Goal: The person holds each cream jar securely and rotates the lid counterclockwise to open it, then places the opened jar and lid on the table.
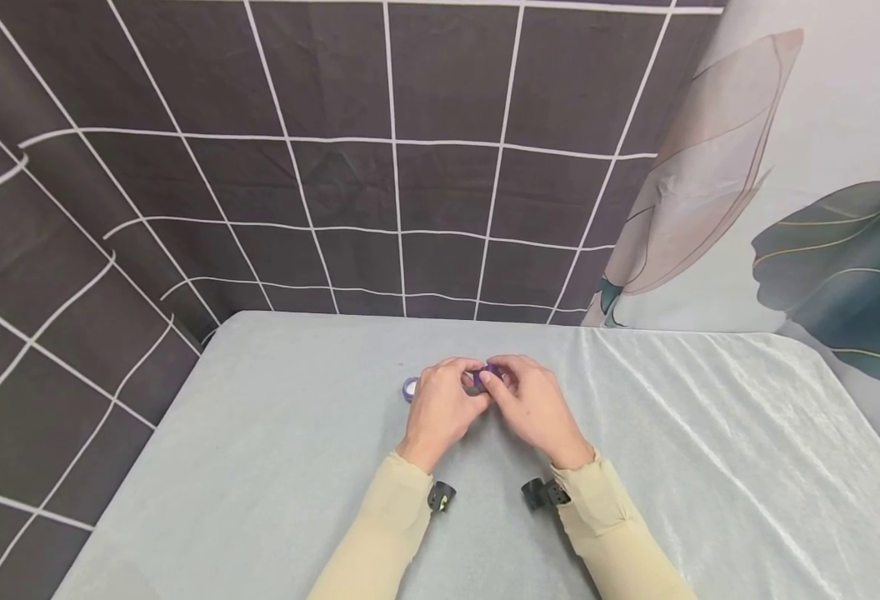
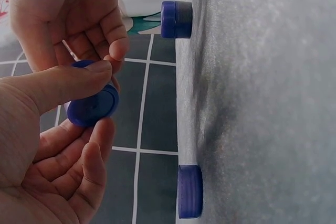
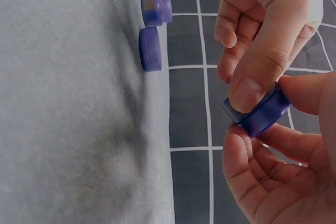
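Two hands are meeting above the middle of the surface, and both are pinching one small blue cap between them. The left hand is pressing its thumb over the cap's upper edge while its curled fingers are cupping it from below. The right hand is gripping the same cap with thumb and fingertips closing on the rim from the opposite side. In the right wrist view the cap is looking like a shallow blue piece with a darker inner face, though whether it is one piece or two pressed together is hard to make out.

No writing, brand or label is showing on the cap in any view; its flat face is carrying only a tiny raised dot at the centre.

Just beyond the fingers, two more blue caps are lying on the surface. The nearer cap is resting as a plain disc, and the farther cap is showing a grey inner part at its end. In the head view most of this is hidden: only a sliver of one cap is peeking out to the left of the left hand's knuckles, and the held cap is appearing as a small purple spot between the fingertips.

Further out, beige sleeves are covering both forearms, each bearing a small black camera mount at the wrist. A dark cloth with a white grid is hanging behind the surface, and a pale leaf-printed cloth is hanging to the right, cut off by the frame edge.
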{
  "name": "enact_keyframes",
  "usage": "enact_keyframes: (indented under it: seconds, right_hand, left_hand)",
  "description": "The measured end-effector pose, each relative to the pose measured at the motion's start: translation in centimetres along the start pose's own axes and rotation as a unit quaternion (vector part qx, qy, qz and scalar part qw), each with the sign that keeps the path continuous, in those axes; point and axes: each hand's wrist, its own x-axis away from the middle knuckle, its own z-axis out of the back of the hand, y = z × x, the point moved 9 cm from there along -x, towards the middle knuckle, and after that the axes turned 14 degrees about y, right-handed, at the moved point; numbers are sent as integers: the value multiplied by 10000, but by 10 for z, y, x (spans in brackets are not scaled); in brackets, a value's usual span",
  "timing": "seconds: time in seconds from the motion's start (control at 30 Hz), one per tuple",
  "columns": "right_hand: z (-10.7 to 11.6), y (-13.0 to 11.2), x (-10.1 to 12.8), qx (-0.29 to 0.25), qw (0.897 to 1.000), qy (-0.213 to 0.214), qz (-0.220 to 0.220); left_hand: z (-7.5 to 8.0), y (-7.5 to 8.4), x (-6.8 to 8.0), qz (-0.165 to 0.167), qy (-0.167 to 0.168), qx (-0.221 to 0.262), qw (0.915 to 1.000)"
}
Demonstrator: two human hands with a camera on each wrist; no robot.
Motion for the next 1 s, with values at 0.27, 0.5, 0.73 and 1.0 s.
enact_keyframes:
  seconds: [0.27, 0.5, 0.73, 1.0]
  right_hand:
    - [0, -1, 0, 37, 10000, -65, 44]
    - [-1, -1, 0, 20, 9999, -113, 66]
    - [-2, 0, 0, -24, 9998, -182, 66]
    - [-2, 0, 0, -33, 9997, -225, 121]
  left_hand:
    - [0, 0, 0, -14, -20, -34, 10000]
    - [0, 0, 0, -27, 0, -55, 10000]
    - [0, 1, 0, -121, 17, -29, 9999]
    - [1, 1, 0, -87, 15, -18, 10000]
